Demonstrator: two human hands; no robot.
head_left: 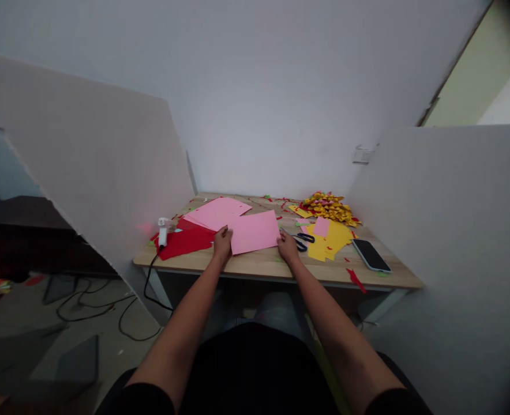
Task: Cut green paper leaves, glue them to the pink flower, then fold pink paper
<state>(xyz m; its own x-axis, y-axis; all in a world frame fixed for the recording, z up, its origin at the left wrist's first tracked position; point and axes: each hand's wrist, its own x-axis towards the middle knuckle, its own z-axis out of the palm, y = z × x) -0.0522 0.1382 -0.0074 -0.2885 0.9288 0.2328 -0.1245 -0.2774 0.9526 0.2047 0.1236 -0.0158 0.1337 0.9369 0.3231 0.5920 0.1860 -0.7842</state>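
A pink sheet of paper (255,231) is held up between my hands over the front of the table. My left hand (222,243) pinches its left edge, and my right hand (287,245) grips the lower right edge. Behind it lie more pink sheets (221,212). To the left, red paper (186,242) is spread out. Black-handled scissors (306,237) rest just right of my right hand, their blades partly hidden. Yellow paper (335,237) lies beside them, with a small pink piece (322,226) on top.
A white glue gun (162,233) with a black cord stands at the table's left edge. A phone (371,255) lies at the right. Folded yellow pieces (330,206) are heaped at the back right. Partitions (108,155) flank the wooden table (255,267); paper scraps litter it.
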